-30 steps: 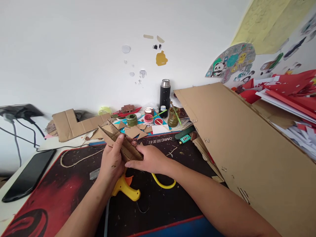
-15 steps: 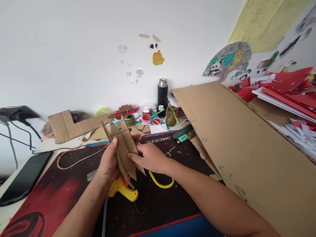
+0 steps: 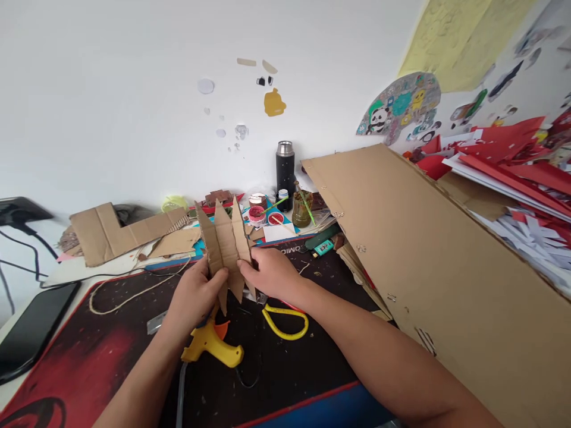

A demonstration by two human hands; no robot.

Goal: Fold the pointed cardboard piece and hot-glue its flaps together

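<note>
A folded brown cardboard piece [image 3: 224,241] with pointed ends stands upright between both hands above the dark desk mat [image 3: 102,351]. My left hand [image 3: 195,295] grips its lower left edge, thumb on the front face. My right hand [image 3: 273,274] pinches its lower right edge. Just below the hands, a yellow glue gun [image 3: 213,348] with an orange trigger lies on the mat. Yellow-handled scissors [image 3: 285,318] lie under my right wrist.
A large cardboard sheet [image 3: 428,249] leans at the right, red and white paper [image 3: 513,166] stacked behind it. Paint jars [image 3: 301,213], a black flask [image 3: 285,166] and cardboard scraps [image 3: 120,229] crowd the back. A phone [image 3: 31,330] and twine [image 3: 134,291] lie left.
The cardboard piece has been turned from lying tilted and low to standing upright, and raised. The view has shifted slightly, and the scissors handles now show.
</note>
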